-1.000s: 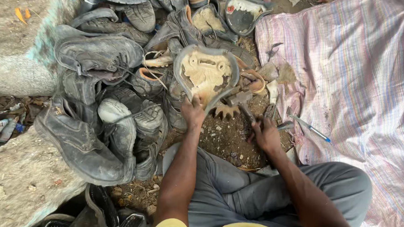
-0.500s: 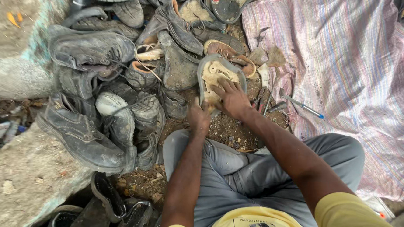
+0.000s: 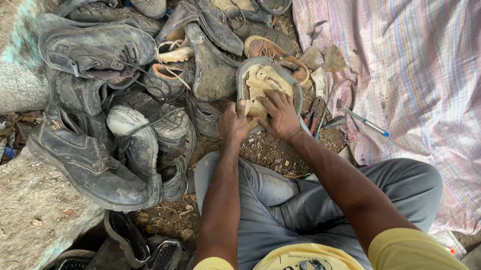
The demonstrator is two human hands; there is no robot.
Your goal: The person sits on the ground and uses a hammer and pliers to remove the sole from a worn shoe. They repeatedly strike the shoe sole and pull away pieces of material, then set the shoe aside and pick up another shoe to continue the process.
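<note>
A grey shoe sole (image 3: 267, 79) with torn tan lining lies upturned on the dirt in front of my knees. My left hand (image 3: 233, 123) grips its near left edge. My right hand (image 3: 279, 115) rests on the tan lining with fingers curled into it. Both hands press on the same sole.
A heap of worn dusty shoes (image 3: 110, 104) fills the left and top. Pliers and small tools (image 3: 320, 119) lie right of the sole, with a blue-tipped pen (image 3: 365, 122) on a striped cloth (image 3: 426, 73). Stone slabs (image 3: 17, 215) stand at the left.
My right hand left the tools on the ground and moved up onto the sole. The sole now lies lower and nearer to me, held by both hands.
</note>
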